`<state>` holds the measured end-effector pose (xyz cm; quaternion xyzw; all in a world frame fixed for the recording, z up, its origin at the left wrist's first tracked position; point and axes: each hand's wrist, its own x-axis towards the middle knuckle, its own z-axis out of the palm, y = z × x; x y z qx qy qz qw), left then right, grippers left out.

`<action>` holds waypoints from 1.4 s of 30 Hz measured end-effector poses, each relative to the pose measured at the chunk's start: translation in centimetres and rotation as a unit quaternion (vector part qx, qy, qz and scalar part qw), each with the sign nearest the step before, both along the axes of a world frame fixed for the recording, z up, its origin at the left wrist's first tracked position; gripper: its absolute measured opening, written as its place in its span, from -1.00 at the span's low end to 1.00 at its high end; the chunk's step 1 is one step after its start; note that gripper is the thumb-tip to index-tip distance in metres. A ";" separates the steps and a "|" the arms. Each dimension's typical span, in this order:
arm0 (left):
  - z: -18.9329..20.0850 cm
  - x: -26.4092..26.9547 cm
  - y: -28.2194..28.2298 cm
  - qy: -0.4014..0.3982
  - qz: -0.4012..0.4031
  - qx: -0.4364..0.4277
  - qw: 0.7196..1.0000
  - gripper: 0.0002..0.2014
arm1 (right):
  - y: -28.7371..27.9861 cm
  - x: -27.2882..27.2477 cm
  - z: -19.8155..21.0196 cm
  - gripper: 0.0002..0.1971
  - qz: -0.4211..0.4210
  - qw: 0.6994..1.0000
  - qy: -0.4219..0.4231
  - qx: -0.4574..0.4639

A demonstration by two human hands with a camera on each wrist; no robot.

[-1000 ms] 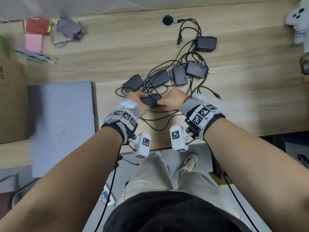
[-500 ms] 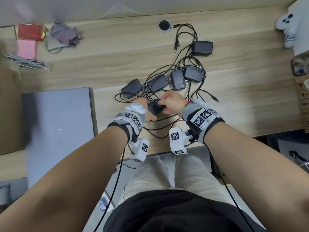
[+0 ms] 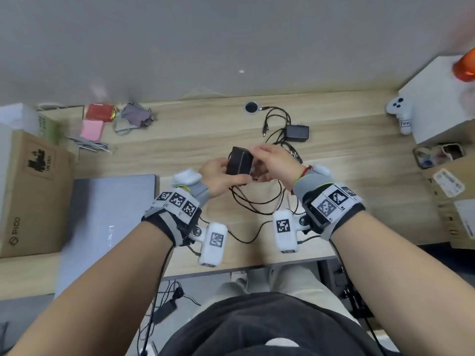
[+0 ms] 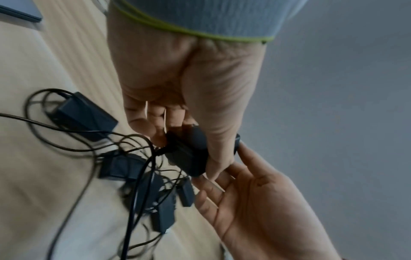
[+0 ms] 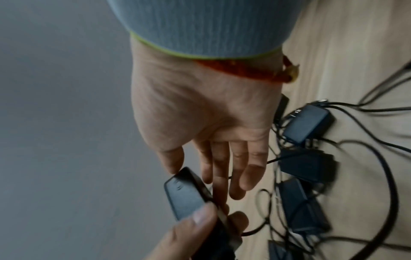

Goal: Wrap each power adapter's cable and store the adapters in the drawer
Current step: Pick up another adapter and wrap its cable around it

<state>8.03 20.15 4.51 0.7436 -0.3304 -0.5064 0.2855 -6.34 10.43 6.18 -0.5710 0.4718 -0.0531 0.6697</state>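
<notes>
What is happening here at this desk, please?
A person is tidying a tangle of black power adapters on a wooden desk. The left hand grips one adapter, lifted above the desk, and the right hand touches it with fairly straight fingers. Its cable hangs loose below, not yet wrapped. The other adapters lie on the desk with their cables tangled. No drawer is in view.

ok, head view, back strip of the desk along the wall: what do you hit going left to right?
red packet → crumpled grey cloth → cable hole → black adapter lying alone → white game controller → white box
</notes>
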 end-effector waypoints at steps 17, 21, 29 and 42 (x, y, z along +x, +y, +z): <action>17.4 2.5 -6.3 0.159 0.128 -0.270 0.941 -0.70 | -1.4 2.4 10.2 -0.74 0.144 0.971 -0.099 -0.163; 18.5 3.7 -6.5 0.090 0.106 -0.279 0.950 -0.46 | -2.2 3.6 11.6 -0.71 0.144 0.961 -0.060 -0.227; 18.4 6.5 -7.0 -0.141 0.016 -0.228 0.963 -0.47 | -3.9 3.1 14.7 -0.67 0.095 0.959 -0.068 -0.258; 18.6 6.5 -6.0 -0.121 -0.027 -0.184 0.975 -0.56 | -5.1 3.2 15.8 -0.72 0.024 0.954 -0.106 -0.280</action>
